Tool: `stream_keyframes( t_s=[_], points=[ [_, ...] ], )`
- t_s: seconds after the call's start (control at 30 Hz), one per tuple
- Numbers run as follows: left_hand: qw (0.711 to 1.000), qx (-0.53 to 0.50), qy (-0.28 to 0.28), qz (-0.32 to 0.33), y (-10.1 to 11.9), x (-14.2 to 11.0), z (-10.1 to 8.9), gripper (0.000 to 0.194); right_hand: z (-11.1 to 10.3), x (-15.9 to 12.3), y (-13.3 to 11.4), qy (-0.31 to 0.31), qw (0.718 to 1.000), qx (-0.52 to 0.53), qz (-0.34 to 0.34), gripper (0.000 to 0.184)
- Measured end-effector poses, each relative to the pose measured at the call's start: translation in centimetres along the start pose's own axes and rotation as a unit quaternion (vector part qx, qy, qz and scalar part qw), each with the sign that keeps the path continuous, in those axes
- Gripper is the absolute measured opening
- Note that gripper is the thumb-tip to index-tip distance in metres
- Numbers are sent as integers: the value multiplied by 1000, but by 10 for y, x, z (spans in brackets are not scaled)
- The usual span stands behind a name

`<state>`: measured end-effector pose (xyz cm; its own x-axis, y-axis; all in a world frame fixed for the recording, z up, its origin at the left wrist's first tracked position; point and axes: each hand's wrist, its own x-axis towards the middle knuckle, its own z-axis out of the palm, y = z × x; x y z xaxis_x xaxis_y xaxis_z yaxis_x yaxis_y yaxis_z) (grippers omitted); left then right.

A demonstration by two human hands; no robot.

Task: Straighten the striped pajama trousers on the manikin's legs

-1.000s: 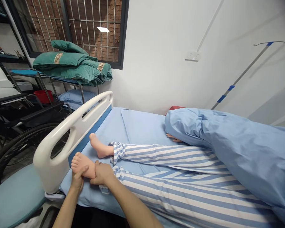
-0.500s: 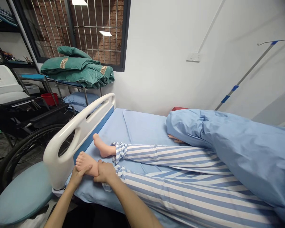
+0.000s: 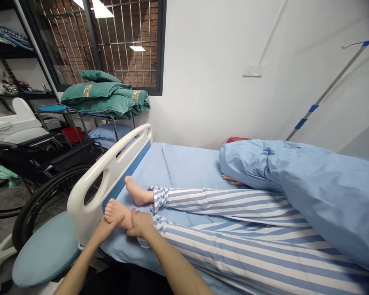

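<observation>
Two of my hands in view, both on one foot, low in the frame, left of centre. My left hand [image 3: 106, 229] is closed in a cupped hold under the sole and toes of the nearer foot [image 3: 118, 215]. My right hand [image 3: 140, 223] is closed around the ankle of that same foot, thumb on top, just above the striped trouser cuff [image 3: 160, 223].

That foot rests at the bed's end, just beside the white footboard [image 3: 107, 176]. Its pair, the farther foot [image 3: 137, 193], lies bare on the blue sheet [image 3: 187, 164], untouched, near the footboard. Two legs in blue-and-white striped trousers run toward the right of the frame and disappear under a blue quilt [image 3: 295, 184]. One hand of the lying figure [image 3: 232, 179] shows at the quilt's edge. It looks like a manikin, though I cannot be sure. A red item [image 3: 237, 139] peeks out behind the quilt.

Upper left: one barred window [image 3: 126, 45], and below it a cart carrying a folded green bedding stack [image 3: 104, 96] and one blue pillow [image 3: 109, 132]. Lower left: one wheelchair [image 3: 49, 196], one round teal seat [image 3: 44, 254], one red basin [image 3: 71, 134] farther back. Upper right: one wall socket [image 3: 252, 70], one slanted pole [image 3: 326, 88] with blue bands.
</observation>
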<state>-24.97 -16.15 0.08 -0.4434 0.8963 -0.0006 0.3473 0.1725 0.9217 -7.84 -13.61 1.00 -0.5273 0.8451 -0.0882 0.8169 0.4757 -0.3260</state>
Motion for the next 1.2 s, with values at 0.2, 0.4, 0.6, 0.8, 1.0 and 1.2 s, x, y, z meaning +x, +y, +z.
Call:
stream_keyframes(
  t_s=[0.2,0.4,0.6,0.8,1.0,1.2],
  points=[
    [989,38,-142,-15,2,-27,-4,28,-12,-6,4,24,995,84,-38,51],
    [974,-53,-211,-69,-12,-73,35,52,-35,-3,28,160,972,169,-1,25],
    [968,-105,-195,-120,-17,-87,75,53,-58,8,73,196,974,44,101,36],
    [957,-170,-201,-119,-21,-79,62,42,-48,22,84,152,980,-20,124,29],
    [951,-245,-166,-88,-6,-70,21,35,-36,41,75,177,978,62,86,21],
    [955,-252,-126,-90,-8,-70,-2,32,-36,64,50,243,923,298,-14,17]
  ],
)
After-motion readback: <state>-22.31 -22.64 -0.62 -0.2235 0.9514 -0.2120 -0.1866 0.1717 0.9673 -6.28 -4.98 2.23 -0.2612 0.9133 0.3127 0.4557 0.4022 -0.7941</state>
